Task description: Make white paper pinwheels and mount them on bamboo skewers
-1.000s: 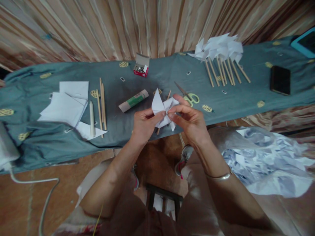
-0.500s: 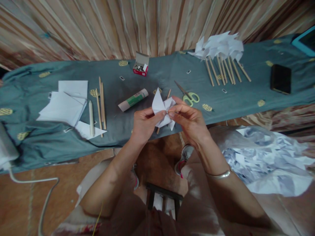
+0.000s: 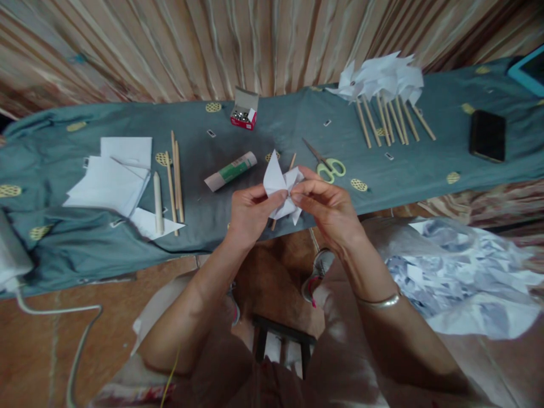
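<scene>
A white folded paper pinwheel [image 3: 278,184] is held above the near edge of a table covered in blue-grey cloth [image 3: 297,122]. My left hand [image 3: 250,215] pinches its left side, fingers closed on the paper. My right hand [image 3: 329,207] pinches the pinwheel's centre from the right, fingers pressed together. A thin wooden stick [image 3: 291,163] lies on the cloth just behind the paper, mostly hidden by it.
On the cloth lie a glue stick [image 3: 230,171], green-handled scissors [image 3: 327,164], a small red box of pins [image 3: 243,110], a stack of white paper [image 3: 113,175] with wooden sticks [image 3: 175,178], finished pinwheels on sticks [image 3: 385,96], and a black phone [image 3: 487,136]. A bag of paper scraps [image 3: 459,277] sits at my right.
Both hands keep their pinch on the pinwheel; the view has shifted slightly, nothing else has moved.
</scene>
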Motion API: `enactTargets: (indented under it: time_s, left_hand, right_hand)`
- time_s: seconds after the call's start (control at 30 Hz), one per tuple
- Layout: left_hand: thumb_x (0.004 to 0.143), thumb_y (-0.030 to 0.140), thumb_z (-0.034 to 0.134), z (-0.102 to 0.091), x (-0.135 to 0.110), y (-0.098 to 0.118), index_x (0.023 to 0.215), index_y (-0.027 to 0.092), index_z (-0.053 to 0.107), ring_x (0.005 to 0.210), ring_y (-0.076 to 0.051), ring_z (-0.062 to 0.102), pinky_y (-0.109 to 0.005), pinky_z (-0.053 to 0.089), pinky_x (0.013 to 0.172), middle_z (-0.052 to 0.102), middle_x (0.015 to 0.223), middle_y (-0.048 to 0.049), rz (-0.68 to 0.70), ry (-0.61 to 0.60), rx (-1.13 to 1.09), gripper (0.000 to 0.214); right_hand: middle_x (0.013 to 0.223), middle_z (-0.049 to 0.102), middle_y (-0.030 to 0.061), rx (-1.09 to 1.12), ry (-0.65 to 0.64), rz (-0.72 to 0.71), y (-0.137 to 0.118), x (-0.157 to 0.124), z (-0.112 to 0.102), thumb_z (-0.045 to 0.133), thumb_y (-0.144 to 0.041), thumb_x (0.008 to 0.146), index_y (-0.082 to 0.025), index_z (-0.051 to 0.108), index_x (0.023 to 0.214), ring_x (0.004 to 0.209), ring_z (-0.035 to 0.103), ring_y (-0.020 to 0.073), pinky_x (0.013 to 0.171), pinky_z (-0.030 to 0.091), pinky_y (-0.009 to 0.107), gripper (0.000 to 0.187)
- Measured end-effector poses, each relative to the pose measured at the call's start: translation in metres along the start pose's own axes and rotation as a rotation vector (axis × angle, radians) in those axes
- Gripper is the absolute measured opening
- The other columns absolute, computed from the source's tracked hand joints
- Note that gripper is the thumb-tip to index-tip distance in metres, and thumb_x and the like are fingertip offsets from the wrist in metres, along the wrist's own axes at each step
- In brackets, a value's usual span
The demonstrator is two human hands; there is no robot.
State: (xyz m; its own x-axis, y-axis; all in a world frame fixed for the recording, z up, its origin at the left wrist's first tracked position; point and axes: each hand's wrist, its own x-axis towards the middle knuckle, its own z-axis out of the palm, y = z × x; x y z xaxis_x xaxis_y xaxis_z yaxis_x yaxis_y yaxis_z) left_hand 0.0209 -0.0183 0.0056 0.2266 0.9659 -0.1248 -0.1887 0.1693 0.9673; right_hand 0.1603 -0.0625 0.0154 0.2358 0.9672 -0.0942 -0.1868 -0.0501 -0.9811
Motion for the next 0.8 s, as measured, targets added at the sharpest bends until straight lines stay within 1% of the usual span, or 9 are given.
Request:
enactTargets:
  time_s: [0.17, 0.33, 0.5, 0.67, 0.8]
  left_hand:
    - [0.059, 0.033, 0.082, -0.0003, 0.0000, 0.0003, 0.067, 0.015, 0.076, 0.054, -0.009, 0.054, -0.021, 0.042, 0.051, 0.068, 0.062, 0.0008, 0.004, -0.014, 0.002, 0.021]
    - [0.060, 0.033, 0.082, -0.0013, 0.0002, 0.0010, 0.066, 0.016, 0.074, 0.053, -0.010, 0.054, -0.021, 0.042, 0.050, 0.068, 0.061, 0.0005, 0.022, -0.031, 0.016, 0.020]
    - [0.062, 0.031, 0.081, -0.0029, -0.0002, 0.0021, 0.066, 0.016, 0.074, 0.053, -0.011, 0.055, -0.022, 0.040, 0.050, 0.067, 0.061, 0.0002, 0.035, -0.048, 0.038, 0.018]
    - [0.062, 0.031, 0.081, -0.0041, 0.0005, 0.0014, 0.064, 0.016, 0.074, 0.052, -0.010, 0.054, -0.021, 0.040, 0.048, 0.067, 0.060, 0.0007, 0.056, -0.065, 0.057, 0.017]
    - [0.062, 0.033, 0.081, -0.0042, 0.0013, -0.0007, 0.062, 0.016, 0.072, 0.050, -0.010, 0.053, -0.021, 0.039, 0.047, 0.066, 0.057, 0.0009, 0.061, -0.058, 0.067, 0.019]
  right_hand:
    - [0.129, 0.062, 0.0018, -0.001, -0.007, 0.005, -0.0004, 0.0001, -0.0005, 0.088, -0.042, 0.057, -0.026, 0.076, 0.072, 0.131, 0.047, 0.0256, 0.112, 0.032, 0.042, 0.025]
    - [0.113, 0.069, 0.0017, 0.005, -0.031, 0.001, -0.0002, -0.0005, -0.0017, 0.086, -0.042, 0.061, -0.027, 0.075, 0.071, 0.137, 0.041, 0.0236, 0.112, 0.033, 0.040, 0.022]
    - [0.106, 0.070, 0.0025, -0.016, -0.049, -0.006, -0.0007, -0.0010, -0.0025, 0.084, -0.045, 0.063, -0.026, 0.074, 0.072, 0.137, 0.040, 0.0234, 0.110, 0.034, 0.040, 0.023]
    - [0.100, 0.070, 0.0023, -0.015, -0.053, -0.001, -0.0014, -0.0007, -0.0027, 0.084, -0.048, 0.061, -0.026, 0.072, 0.068, 0.136, 0.041, 0.0237, 0.112, 0.032, 0.040, 0.026]
    - [0.096, 0.070, 0.0026, -0.009, -0.076, 0.013, -0.0015, -0.0003, -0.0034, 0.084, -0.047, 0.061, -0.025, 0.071, 0.067, 0.132, 0.045, 0.0251, 0.112, 0.030, 0.041, 0.026]
